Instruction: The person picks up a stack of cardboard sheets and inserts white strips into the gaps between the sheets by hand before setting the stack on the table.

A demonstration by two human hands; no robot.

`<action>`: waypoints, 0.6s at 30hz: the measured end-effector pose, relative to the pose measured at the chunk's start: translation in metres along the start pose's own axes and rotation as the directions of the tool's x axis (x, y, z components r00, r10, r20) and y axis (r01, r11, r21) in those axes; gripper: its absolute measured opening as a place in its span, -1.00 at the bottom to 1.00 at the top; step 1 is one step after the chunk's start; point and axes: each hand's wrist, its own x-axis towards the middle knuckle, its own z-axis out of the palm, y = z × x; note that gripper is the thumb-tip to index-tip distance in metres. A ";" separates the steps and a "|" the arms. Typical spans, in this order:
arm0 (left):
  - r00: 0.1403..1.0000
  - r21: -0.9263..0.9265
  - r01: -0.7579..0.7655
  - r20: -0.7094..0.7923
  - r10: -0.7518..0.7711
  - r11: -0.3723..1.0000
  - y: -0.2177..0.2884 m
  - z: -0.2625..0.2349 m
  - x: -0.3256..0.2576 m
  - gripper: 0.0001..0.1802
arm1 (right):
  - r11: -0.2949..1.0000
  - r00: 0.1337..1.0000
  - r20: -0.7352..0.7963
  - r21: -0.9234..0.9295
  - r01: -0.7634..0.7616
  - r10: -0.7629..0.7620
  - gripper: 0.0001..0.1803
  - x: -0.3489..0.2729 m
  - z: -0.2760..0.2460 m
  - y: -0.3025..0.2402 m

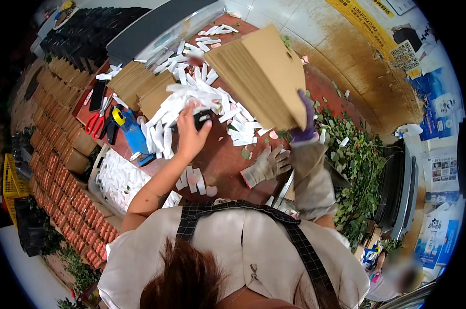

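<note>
Cataloguing remotely, I list: gloved right hand (304,123), clamped on cardboard stack (261,77); left of stack, left hand (190,133), gripping black object (202,119). Step: presumably stack-handling; next needs steadiness.

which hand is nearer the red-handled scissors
Left: the left hand is right of the scissors, beside the white strips; the right hand is much farther right, at the cardboard stack.

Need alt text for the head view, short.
A bare left hand is at a small black object among white strips on a reddish table, while the purple-gloved right hand touches a brown cardboard stack. A loose grey glove lies nearby; green leaves are piled at right.
</note>
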 end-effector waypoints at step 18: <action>0.970 -0.458 0.236 0.062 -0.234 0.857 0.060 -0.053 0.011 0.25 | 0.838 0.999 -0.002 -0.545 -0.032 0.038 -0.59 -0.130 0.014 0.172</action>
